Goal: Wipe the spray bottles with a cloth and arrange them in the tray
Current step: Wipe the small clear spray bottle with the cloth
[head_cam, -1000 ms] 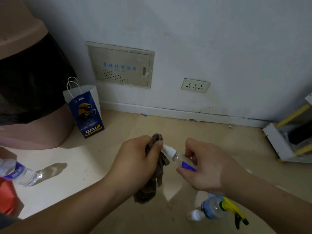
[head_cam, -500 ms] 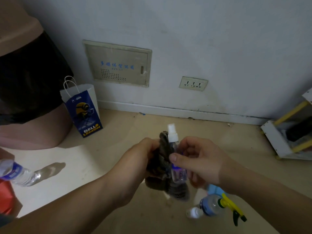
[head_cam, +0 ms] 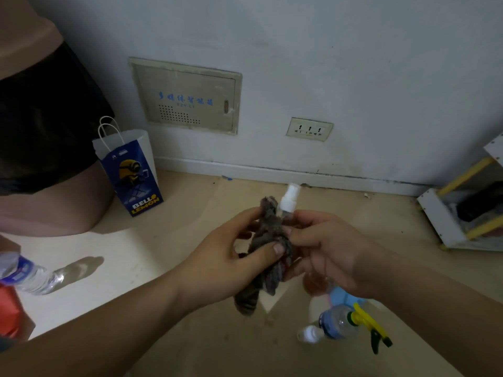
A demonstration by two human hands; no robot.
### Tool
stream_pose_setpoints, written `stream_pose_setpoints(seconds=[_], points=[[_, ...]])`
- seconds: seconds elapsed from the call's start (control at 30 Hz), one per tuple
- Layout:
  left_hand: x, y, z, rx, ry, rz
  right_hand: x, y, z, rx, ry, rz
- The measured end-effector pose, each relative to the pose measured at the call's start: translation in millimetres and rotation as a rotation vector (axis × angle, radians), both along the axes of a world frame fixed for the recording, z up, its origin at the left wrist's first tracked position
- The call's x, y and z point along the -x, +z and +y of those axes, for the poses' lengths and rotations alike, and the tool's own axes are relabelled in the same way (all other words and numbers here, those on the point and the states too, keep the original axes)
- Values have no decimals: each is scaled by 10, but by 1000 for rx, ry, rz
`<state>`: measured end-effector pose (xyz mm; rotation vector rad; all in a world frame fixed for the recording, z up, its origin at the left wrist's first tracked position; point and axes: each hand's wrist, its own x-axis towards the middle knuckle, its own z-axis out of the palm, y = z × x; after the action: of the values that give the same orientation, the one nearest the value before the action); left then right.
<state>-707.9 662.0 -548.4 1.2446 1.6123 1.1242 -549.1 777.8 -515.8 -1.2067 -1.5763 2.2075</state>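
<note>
At centre frame, above the floor [head_cam: 190, 268], the right hand [head_cam: 326, 257] clamps a small spray bottle [head_cam: 287, 205] upright while the left hand [head_cam: 231, 257] pinches a grey cloth [head_cam: 268, 240] around its body, apparently to wipe it.

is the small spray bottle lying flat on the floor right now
No, the small spray bottle is upright in the hands, with the cloth wrapped around its body.
</note>
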Motion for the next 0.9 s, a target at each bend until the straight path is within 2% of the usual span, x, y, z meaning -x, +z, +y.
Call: stream_pose_setpoints(seconds=[0.07,0.13,0.23,0.3,0.4,0.5,0.53,0.57,0.6,0.67,0.73,0.83,0.9], points=[[-96,-20,-3,-33,-12,-149,25,24,-30,86,15,87],[-121,-3,-4,-70,30,-113,29,67,-51,33,88,69],[-85,-18,-11,-108,-1,100,28,105,-13,-418,157,-221],[-52,-50,-17,-133,-24,245,18,113,67,-596,80,-345],[-23,-134,-30,-189,-9,428,-28,97,157,-591,48,-369],[-20,-182,-3,-245,-26,711,-53,26,136,-605,79,-376],[-35,-202,21,-250,-31,734,-62,6,123,-594,61,-354],[-55,-191,48,-239,-38,690,-67,-10,125,-557,34,-317],[-106,-147,87,-212,-41,557,-103,-14,124,-495,-4,-274],[-209,-29,186,-75,-6,147,-181,-27,142,-399,-57,-200],[-314,87,310,185,1,-194,-337,-69,159,-413,-83,-179],[-411,146,417,626,-194,-632,-590,-95,119,-516,4,-167],[-517,98,448,688,-341,-733,-770,-96,100,-532,30,-169]])
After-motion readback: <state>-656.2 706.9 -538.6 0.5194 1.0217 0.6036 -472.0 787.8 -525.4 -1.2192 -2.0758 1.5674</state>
